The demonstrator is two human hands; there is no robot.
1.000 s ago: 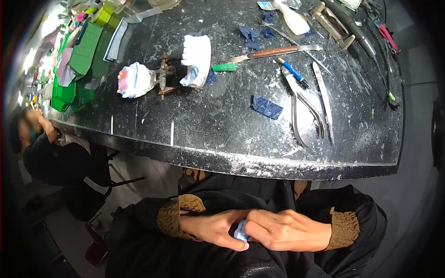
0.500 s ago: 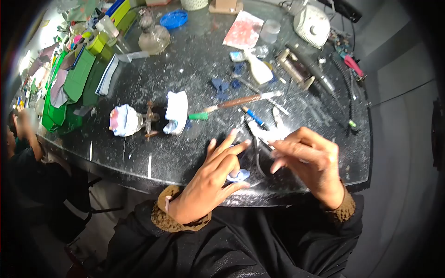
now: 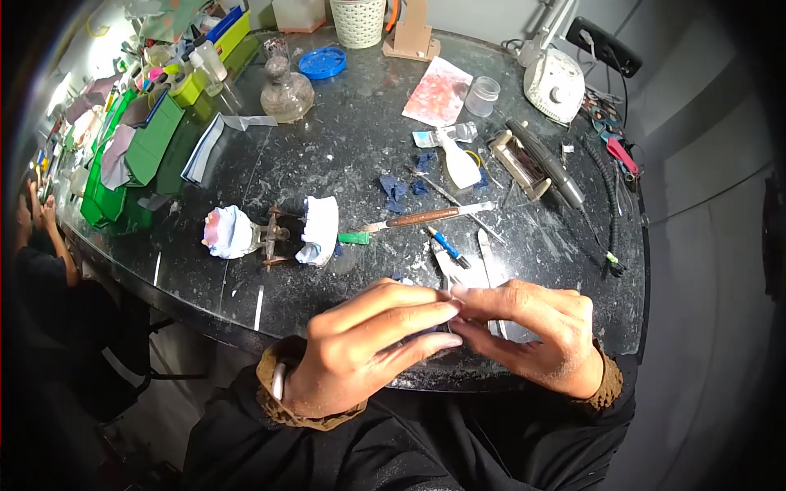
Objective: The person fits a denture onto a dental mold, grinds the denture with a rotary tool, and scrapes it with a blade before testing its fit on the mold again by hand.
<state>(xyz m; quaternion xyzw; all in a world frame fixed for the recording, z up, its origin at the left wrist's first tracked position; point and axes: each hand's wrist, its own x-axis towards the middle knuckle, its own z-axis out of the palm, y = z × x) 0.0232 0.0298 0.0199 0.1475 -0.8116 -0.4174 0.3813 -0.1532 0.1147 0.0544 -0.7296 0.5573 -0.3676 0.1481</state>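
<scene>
My left hand (image 3: 372, 344) and my right hand (image 3: 544, 331) meet above the front of the black table, their fingertips pinched together. Whatever lies between the fingertips is too small and too covered to name. Just beyond the fingers are a blue-handled tool (image 3: 449, 247) and a slim metal blade (image 3: 487, 255). Farther back is a wooden-handled spatula (image 3: 426, 216) with a green piece (image 3: 354, 238) by its left end. To the left, a white plaster dental cast (image 3: 321, 229) and a second cast with a pink patch (image 3: 229, 232) sit on a small hinged articulator (image 3: 272, 236).
A white bottle (image 3: 460, 164), dark blue wax scraps (image 3: 393, 190) and a dark handpiece (image 3: 544, 164) lie behind. A white control box (image 3: 555, 88) stands back right, a glass burner (image 3: 286, 94) back left. Green bins (image 3: 149, 135) line the left side, where another person's arm (image 3: 56, 233) shows.
My hands have come together; the left has lifted from the pale blue piece on the table and the right has moved left to meet it. The view has tilted up slightly.
</scene>
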